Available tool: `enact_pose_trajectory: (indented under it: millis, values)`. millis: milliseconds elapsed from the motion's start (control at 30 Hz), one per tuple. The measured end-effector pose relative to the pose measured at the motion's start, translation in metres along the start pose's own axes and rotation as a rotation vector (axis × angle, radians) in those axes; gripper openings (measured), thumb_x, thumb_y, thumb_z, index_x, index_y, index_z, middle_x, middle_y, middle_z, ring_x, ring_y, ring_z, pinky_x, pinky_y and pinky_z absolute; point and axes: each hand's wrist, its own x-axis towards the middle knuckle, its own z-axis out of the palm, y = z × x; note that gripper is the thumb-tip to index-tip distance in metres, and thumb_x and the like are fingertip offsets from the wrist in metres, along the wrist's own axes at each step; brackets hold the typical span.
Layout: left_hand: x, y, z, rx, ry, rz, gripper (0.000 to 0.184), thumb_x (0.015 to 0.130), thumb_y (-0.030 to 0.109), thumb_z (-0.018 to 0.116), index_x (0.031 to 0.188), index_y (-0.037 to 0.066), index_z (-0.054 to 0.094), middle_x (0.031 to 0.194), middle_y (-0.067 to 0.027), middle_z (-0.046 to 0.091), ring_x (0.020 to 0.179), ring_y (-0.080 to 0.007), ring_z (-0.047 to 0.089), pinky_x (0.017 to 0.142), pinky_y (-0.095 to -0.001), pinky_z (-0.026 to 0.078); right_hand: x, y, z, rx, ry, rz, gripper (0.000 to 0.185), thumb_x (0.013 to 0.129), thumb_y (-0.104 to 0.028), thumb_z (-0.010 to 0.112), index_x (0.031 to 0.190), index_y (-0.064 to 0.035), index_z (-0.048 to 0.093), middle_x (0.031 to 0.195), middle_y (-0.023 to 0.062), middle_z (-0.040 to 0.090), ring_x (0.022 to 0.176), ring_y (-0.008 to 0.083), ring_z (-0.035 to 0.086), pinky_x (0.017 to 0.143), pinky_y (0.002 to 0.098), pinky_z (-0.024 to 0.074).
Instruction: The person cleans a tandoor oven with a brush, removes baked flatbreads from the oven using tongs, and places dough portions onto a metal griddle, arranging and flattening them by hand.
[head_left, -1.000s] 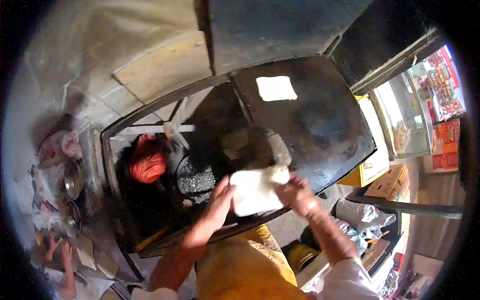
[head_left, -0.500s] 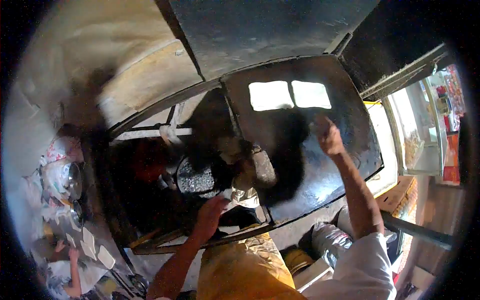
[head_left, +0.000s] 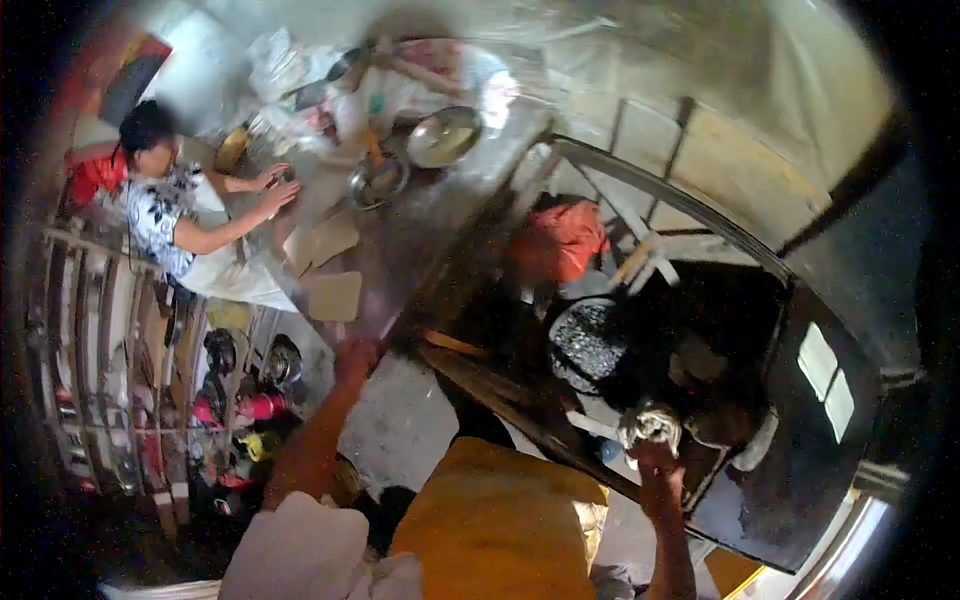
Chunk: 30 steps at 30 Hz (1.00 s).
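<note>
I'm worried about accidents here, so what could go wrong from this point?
If the dark plate is hot, the two pale sheets on it might scorch with neither hand at them. The crumpled cloth at the right hand could singe. The left hand, seemingly close to a tabletop sheet, might knock it.

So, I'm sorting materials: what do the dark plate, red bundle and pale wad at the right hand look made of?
Dark plate: probably metal, smooth, by its dull sheen. Red bundle: likely crinkly plastic, by its sharp creases. Pale wad: perhaps soft cloth, from loose folds.
</note>
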Motion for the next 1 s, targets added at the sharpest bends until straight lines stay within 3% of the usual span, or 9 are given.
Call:
enact_pose_trajectory:
  millis: [133,167,333,433,533,700,800,867,1000]
  values:
    - [0.150,-0.015,-0.111,0.281,0.322,0.209,0.040,0.095,0.042,0.057,0.099,0.004,0.068,0.089,-0.0138,0.072,0.079,-0.0284,0.068,0.072,-0.0407,0.052,0.006,-0.074,0.087,-0.326,-0.098,-0.165,0.021,0.102,-0.015,0.054,0.108,-0.0019,0.069,0.094,0.0155,0.069,0.084,0.0299,0.065,0.078,0.0394,0.0526]
    - [0.188,-0.001,-0.137,0.655,0.423,0.099,0.045,0.095,0.045,0.056,0.105,0.004,0.069,0.097,-0.0189,0.073,0.089,-0.0332,0.070,0.078,-0.0414,0.053,-0.002,-0.078,0.103,-0.402,-0.179,-0.034,0.024,0.103,-0.018,0.055,0.110,0.0002,0.068,0.096,0.0172,0.070,0.085,0.0330,0.066,0.076,0.0409,0.0533]
    - [0.299,0.005,-0.211,0.228,0.377,0.303,0.039,0.097,0.035,0.054,0.119,0.004,0.065,0.106,-0.0192,0.070,0.098,-0.0357,0.068,0.087,-0.0422,0.053,-0.013,-0.109,0.190,-0.368,-0.400,0.391,0.031,0.099,-0.023,0.061,0.123,-0.0043,0.066,0.122,0.0167,0.068,0.110,0.0311,0.066,0.091,0.0415,0.0543]
    - [0.372,-0.010,-0.226,0.750,0.336,0.425,0.043,0.098,0.034,0.054,0.128,0.004,0.060,0.119,-0.0242,0.065,0.107,-0.0411,0.064,0.095,-0.0463,0.049,0.008,-0.182,0.214,-0.270,-0.279,0.288,0.021,0.096,-0.017,0.068,0.111,-0.0020,0.068,0.103,0.0154,0.071,0.086,0.0265,0.069,0.074,0.0370,0.0561]
    - [0.417,-0.021,-0.200,0.488,0.277,0.344,0.046,0.095,0.034,0.058,0.132,0.007,0.059,0.129,-0.0262,0.060,0.117,-0.0431,0.059,0.100,-0.0474,0.046,0.010,-0.190,0.219,-0.323,-0.234,0.327,0.019,0.095,-0.015,0.068,0.111,-0.0041,0.069,0.105,0.0144,0.071,0.086,0.0252,0.069,0.073,0.0366,0.0563]
    - [0.376,0.068,-0.174,0.825,0.274,0.290,0.049,0.090,0.034,0.062,0.132,0.009,0.059,0.132,-0.0259,0.060,0.121,-0.0431,0.058,0.099,-0.0476,0.047,0.020,-0.194,0.218,-0.439,-0.256,0.323,0.025,0.096,-0.020,0.068,0.115,-0.0046,0.068,0.103,0.0144,0.071,0.086,0.0226,0.070,0.074,0.0346,0.0573]
    - [0.373,0.087,-0.179,0.937,0.098,0.006,0.045,0.087,0.032,0.065,0.124,0.007,0.062,0.121,-0.0232,0.065,0.108,-0.0431,0.063,0.092,-0.0468,0.049,0.021,-0.183,0.225,-0.395,-0.260,0.333,0.028,0.095,-0.021,0.071,0.117,-0.0048,0.067,0.102,0.0151,0.071,0.085,0.0255,0.070,0.075,0.0362,0.0577]
    - [0.369,0.092,-0.184,0.885,0.067,0.439,0.033,0.087,0.026,0.066,0.111,0.004,0.063,0.103,-0.0171,0.068,0.092,-0.0343,0.064,0.083,-0.0425,0.049,0.036,-0.198,0.238,-0.403,-0.283,0.290,0.030,0.092,-0.020,0.073,0.117,-0.0036,0.067,0.101,0.0177,0.070,0.084,0.0300,0.071,0.075,0.0385,0.0573]
    - [0.303,0.157,-0.158,0.321,-0.108,0.463,0.023,0.088,0.020,0.067,0.102,0.003,0.061,0.091,-0.0060,0.062,0.084,-0.0198,0.055,0.076,-0.0357,0.047,0.061,-0.195,0.256,-0.391,-0.352,0.070,0.036,0.090,-0.026,0.075,0.116,-0.0022,0.067,0.106,0.0193,0.069,0.093,0.0358,0.069,0.077,0.0438,0.0559]
